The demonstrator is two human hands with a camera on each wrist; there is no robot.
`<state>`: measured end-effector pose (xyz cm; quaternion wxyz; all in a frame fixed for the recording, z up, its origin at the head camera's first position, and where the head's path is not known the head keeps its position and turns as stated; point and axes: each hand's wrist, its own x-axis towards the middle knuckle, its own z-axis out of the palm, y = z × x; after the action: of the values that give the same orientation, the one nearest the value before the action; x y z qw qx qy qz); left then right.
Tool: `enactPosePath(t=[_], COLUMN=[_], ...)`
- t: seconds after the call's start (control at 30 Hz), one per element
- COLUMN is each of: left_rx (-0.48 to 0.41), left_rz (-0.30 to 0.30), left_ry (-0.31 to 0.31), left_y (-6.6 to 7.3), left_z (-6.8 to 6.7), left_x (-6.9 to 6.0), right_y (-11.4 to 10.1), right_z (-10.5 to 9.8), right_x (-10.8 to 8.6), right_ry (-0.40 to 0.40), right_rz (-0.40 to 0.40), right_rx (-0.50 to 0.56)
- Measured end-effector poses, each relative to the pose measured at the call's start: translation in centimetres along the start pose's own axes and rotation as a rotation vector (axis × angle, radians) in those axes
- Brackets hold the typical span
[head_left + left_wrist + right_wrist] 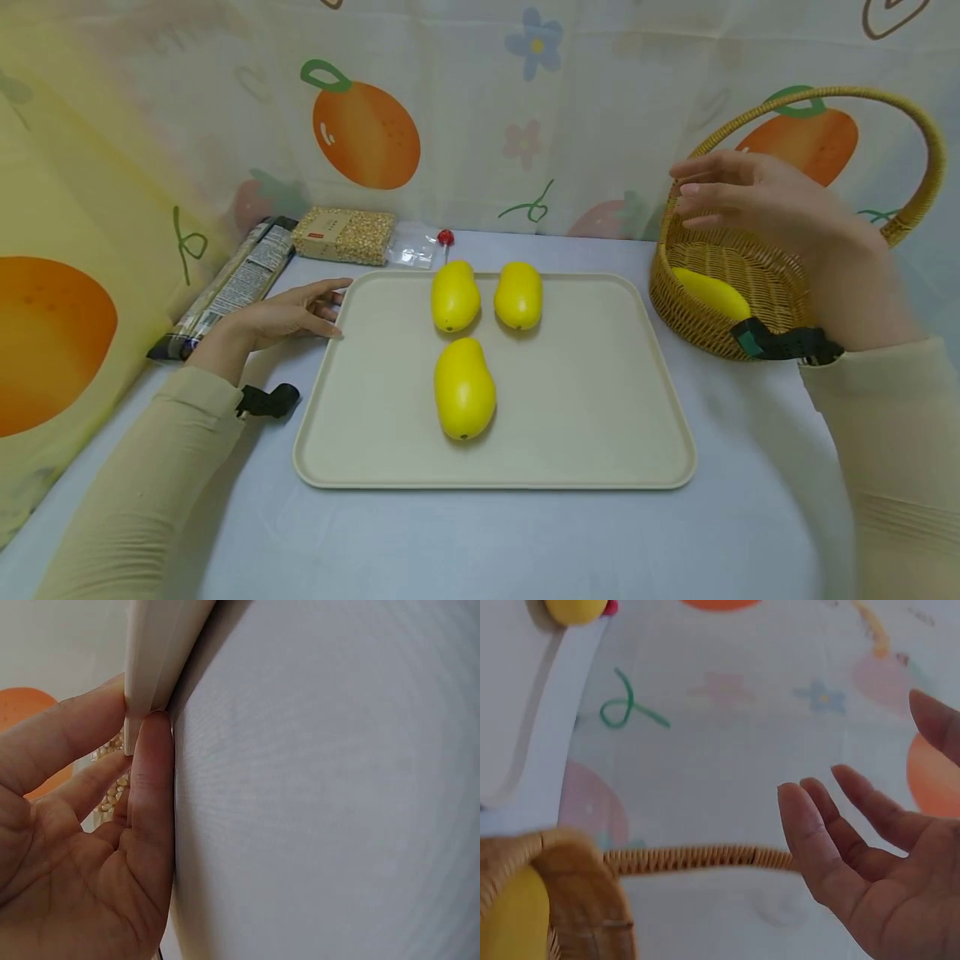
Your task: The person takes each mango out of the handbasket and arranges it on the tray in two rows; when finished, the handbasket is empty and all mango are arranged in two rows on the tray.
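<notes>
Three plump yellow mango-like fruits, one at the back left [455,297], one at the back right [518,296] and one nearer the front [465,389], lie on a cream tray [585,400]. At the tray's left edge, my left hand [288,315] grips the rim; the left wrist view shows fingertips above and below the rim [146,667]. Over the wicker basket [686,315] hovers my right hand [780,204], holding nothing, its fingers loosely bent. Another yellow fruit [711,293] lies inside the basket, partly hidden by the basket's side.
The basket's tall arched handle [930,150] rises behind my right hand. Behind the tray are a bag of pale grains [345,236], a clear wrapper [412,247] and a red lollipop [446,237]. A long dark packet [236,279] lies at the left by the printed curtain [465,108].
</notes>
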<state>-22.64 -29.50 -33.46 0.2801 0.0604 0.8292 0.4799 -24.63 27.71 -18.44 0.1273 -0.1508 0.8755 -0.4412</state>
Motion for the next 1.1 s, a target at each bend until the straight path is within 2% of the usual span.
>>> enactPosePath(t=[0.17,0.27,0.47,0.63,0.73,0.9,1.1], left_rx=[0.001,0.000,0.002,0.001,0.000,-0.005,0.010], left_rz=[-0.002,-0.003,-0.008,-0.004,-0.001,-0.010,-0.026], left_ry=[-0.002,-0.003,0.000,0.001,0.000,0.003,0.015], left_y=[0.0,0.1,0.3,0.3,0.3,0.3,0.4], left_z=[0.0,0.1,0.1,0.2,0.1,0.1,0.2], left_x=[0.0,-0.1,-0.2,-0.2,-0.2,-0.3,-0.4], right_y=[1.9,3.2,5.2,6.5,7.5,9.3,10.8], right_z=[-2.1,-3.4,-5.3,-6.1,-6.4,-6.4,-6.0], right_x=[0.8,1.3,1.7,2.3,2.8,3.2,3.3], right_ry=[-0.010,-0.049,-0.152,-0.261,-0.327,-0.405,-0.444], right_rz=[0.003,0.019,0.096,0.168,0.178,0.199,0.239], right_rx=[-0.012,-0.045,-0.220,-0.316,-0.325,-0.277,-0.211])
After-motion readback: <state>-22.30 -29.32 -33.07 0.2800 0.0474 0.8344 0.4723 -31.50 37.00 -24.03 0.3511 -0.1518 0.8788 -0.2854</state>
